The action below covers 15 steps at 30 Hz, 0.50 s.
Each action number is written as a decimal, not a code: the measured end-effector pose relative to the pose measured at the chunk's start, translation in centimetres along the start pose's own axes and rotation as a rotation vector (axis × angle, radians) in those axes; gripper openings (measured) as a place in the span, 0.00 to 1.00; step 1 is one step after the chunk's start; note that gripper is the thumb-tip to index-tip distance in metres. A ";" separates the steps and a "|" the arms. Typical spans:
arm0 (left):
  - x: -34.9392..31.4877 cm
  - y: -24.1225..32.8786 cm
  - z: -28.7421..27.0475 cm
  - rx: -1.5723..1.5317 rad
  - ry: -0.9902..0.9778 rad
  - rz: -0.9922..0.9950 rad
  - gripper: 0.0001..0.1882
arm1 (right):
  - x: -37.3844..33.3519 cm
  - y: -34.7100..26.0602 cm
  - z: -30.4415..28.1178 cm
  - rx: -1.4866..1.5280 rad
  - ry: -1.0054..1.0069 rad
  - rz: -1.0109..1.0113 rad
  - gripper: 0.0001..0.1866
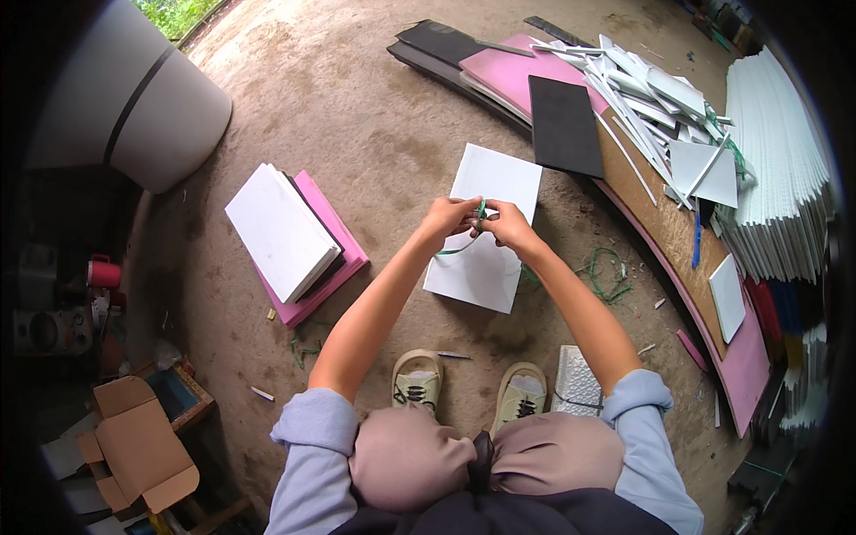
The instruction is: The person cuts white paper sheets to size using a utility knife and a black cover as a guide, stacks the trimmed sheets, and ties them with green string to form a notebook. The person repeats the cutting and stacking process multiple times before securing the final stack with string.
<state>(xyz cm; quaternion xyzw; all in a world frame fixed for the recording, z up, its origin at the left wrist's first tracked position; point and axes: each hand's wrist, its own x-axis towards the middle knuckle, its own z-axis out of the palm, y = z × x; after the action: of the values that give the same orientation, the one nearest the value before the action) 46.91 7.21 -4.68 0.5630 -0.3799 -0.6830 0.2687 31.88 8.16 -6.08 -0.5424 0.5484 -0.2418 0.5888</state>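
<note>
In front of me a stack of white rectangular sheets [496, 171] lies on the floor. Above its middle, my left hand [449, 218] and my right hand [508, 225] meet, fingers pinched on a thin green plastic strap [481, 210]. Part of the strap runs out to the left across the top sheet, and some green shows at the stack's right edge under my right forearm. Where the fingers come together, the strap is bunched, and I cannot make out whether it is knotted.
Left of the stack sits a pile of white, black and pink sheets [285, 236]. A long pink-and-brown board [655, 214] at right bears white offcuts [642, 85] and a black panel [565, 127]. Green strap scraps [609, 276] lie near it. An open cardboard box [143, 437] stands lower left.
</note>
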 end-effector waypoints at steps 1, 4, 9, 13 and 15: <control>-0.1 0.2 0.4 0.026 -0.002 0.004 0.15 | 0.2 0.3 0.0 -0.115 0.046 -0.052 0.18; 0.3 -0.8 -0.3 0.268 0.121 0.190 0.15 | 0.5 0.1 0.2 -0.373 0.084 -0.084 0.13; 0.0 -1.2 -0.6 0.048 0.182 0.213 0.09 | -0.7 -1.5 -4.5 -0.298 -0.043 -0.064 0.13; -0.3 -1.2 -0.4 0.005 0.176 0.226 0.09 | -4.6 -5.0 -11.2 -0.338 -0.019 0.169 0.17; -0.5 -1.0 -0.3 -0.005 0.146 0.198 0.11 | -6.5 -5.7 -15.3 -0.306 -0.059 0.107 0.17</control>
<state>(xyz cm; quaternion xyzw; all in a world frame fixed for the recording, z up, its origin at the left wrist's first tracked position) 47.36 8.05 -5.23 0.5706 -0.4113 -0.6112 0.3630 17.88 6.48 4.49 -0.6023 0.5896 -0.1079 0.5272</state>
